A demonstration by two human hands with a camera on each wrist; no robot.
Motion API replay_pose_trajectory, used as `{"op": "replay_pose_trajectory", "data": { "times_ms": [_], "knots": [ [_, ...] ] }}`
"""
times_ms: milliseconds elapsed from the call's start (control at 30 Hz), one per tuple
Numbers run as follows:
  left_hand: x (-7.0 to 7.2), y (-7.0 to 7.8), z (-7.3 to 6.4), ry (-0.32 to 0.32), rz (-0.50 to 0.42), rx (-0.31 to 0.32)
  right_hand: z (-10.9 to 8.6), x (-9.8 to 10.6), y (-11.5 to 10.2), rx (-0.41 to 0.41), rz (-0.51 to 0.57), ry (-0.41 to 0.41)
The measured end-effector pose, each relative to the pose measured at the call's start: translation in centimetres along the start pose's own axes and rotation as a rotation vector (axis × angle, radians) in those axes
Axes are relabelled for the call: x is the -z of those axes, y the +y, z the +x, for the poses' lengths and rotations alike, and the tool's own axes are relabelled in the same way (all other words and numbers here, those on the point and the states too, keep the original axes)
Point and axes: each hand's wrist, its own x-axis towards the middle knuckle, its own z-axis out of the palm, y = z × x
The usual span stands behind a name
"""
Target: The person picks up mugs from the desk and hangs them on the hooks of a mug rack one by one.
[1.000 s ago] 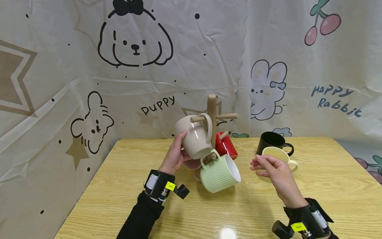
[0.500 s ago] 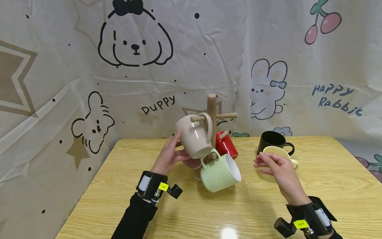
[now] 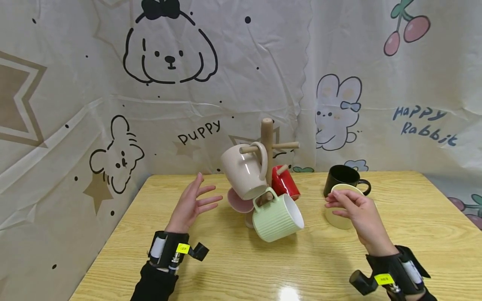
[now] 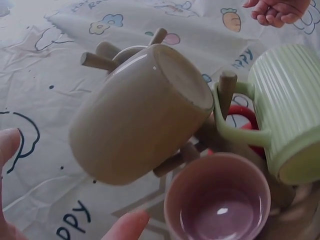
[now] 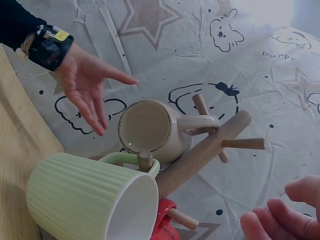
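Observation:
My left hand [image 3: 188, 205] is held with fingers spread, left of the wooden mug rack [image 3: 267, 133] and apart from every mug. Nearest to it, a beige mug [image 3: 242, 171] hangs tilted by its handle on an upper peg. Below that is a pink mug [image 4: 217, 200], partly hidden in the head view. A ribbed green mug [image 3: 278, 218] hangs on a front peg, and a red mug [image 3: 285, 183] is behind it. My right hand [image 3: 359, 215] hovers in front of a yellow mug [image 3: 339, 219], fingers loosely bent and holding nothing; it covers part of that mug.
A black mug [image 3: 340, 177] stands on the wooden table [image 3: 226, 267], behind the yellow one. One upper peg [image 3: 286, 145] of the rack points right with no mug on it. A patterned cloth [image 3: 241, 92] hangs behind the table.
My left hand has let go of the beige mug and moved left and slightly down, its fingers spreading. The beige mug stays on its peg. My right hand has drifted slightly right.

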Motion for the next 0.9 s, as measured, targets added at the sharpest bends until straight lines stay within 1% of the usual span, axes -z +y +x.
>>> {"op": "replay_pose_trajectory", "data": {
  "times_ms": [67, 100, 200, 300, 333, 433, 600, 667, 800, 867, 900],
  "knots": [
    [0.6, -0.3, -0.3, 0.010, 0.012, -0.016, 0.0, 0.0, 0.0, 0.001, -0.003, -0.001],
    [1.3, -1.1, -0.1, -0.011, -0.001, -0.048, 0.0, 0.1, 0.0, 0.001, -0.005, -0.002],
    [1.8, -1.5, -0.3, 0.003, 0.040, -0.052, 0.0, 0.1, 0.1, 0.001, -0.017, -0.009],
    [2.0, -1.7, -0.2, 0.021, 0.099, -0.025, 0.0, 0.2, 0.1, 0.001, -0.031, -0.017],
    [1.5, -1.2, -0.6, 0.046, 0.151, 0.011, 0.0, 0.2, 0.2, 0.003, -0.040, -0.022],
    [1.5, -1.1, -0.7, 0.042, 0.258, 0.030, 0.1, 0.1, 0.2, 0.005, -0.049, -0.031],
    [1.6, -0.5, -1.2, 0.022, 0.499, 0.015, 0.1, 0.0, 0.2, 0.007, -0.076, -0.039],
    [1.8, -0.3, -1.5, 0.031, 0.627, 0.005, 0.2, -0.1, 0.2, 0.005, -0.101, -0.041],
    [2.0, 0.5, -2.4, 0.063, 0.931, -0.027, 0.3, -0.1, 0.4, -0.003, -0.176, -0.041],
    [2.0, 0.8, -2.8, 0.065, 1.044, -0.032, 0.3, -0.2, 0.6, -0.015, -0.222, -0.038],
    [2.0, 0.9, -2.9, 0.060, 1.082, -0.029, 0.3, -0.2, 0.6, -0.021, -0.241, -0.038]
  ]
}}
